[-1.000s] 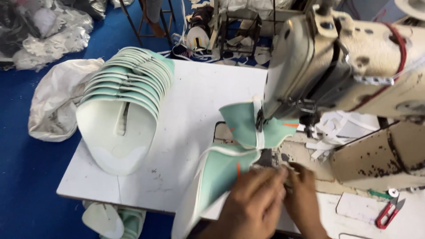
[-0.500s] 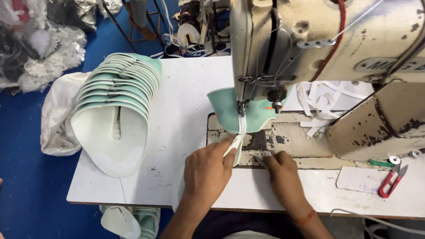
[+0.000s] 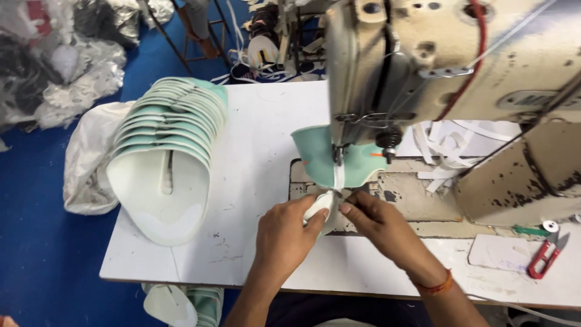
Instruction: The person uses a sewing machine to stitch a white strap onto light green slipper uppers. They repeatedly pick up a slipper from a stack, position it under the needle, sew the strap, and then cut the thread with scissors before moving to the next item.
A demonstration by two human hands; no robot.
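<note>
Down at the near edge of the white worktop [image 3: 266,127] two hands meet just in front of the needle of one cream sewing machine [image 3: 436,66]: the left hand [image 3: 284,239] has its fingers [image 3: 318,209] closed round the loose end of a white strip [image 3: 338,178], and the right hand [image 3: 378,221], with an orange band at its wrist, pinches the same strip from the other side, fingertips of both almost touching. One mint-green shoe piece [image 3: 315,154] sits curled under the presser foot, the strip running down its middle, so it lies on the worn machine bed between the machine's head and the hands. Left of them stands a single stack of like pieces [image 3: 169,139], mint rims fanned one over another (roughly a dozen, too tightly nested to count surely), its white underside facing up and reaching close to the worktop's left edge. Between stack and hands lies a bare stretch of worktop. One pair of red-handled snips [image 3: 546,257] rests near the right front corner, well apart from the right hand, and a tangle of white strips [image 3: 460,145] lies behind the machine bed. Past the left edge a white sack [image 3: 85,169] slumps on the blue floor [image 3: 36,242], and a few more pieces [image 3: 181,303] show below the front edge
</note>
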